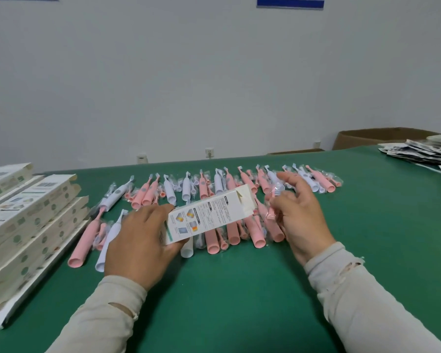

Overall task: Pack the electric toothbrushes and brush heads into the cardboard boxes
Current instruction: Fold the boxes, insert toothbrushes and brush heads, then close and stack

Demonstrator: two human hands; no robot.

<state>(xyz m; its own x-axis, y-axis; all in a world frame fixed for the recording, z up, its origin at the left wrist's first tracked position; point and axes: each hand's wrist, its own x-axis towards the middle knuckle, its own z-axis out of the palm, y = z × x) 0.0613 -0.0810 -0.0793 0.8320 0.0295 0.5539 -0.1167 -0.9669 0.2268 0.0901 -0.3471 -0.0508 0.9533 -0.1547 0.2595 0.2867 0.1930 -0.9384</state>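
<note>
My left hand grips a white printed cardboard box by its near end, holding it tilted above the table with its open flap end pointing up and right. My right hand pinches a pink brush head in a clear wrapper just beside that open end. Several pink and white electric toothbrushes with wrapped brush heads lie in two rows on the green table, partly hidden behind the box and my hands.
A stack of white cardboard boxes lies at the left edge of the table. A pile of dark printed leaflets sits at the far right. A large brown carton stands behind the table by the white wall.
</note>
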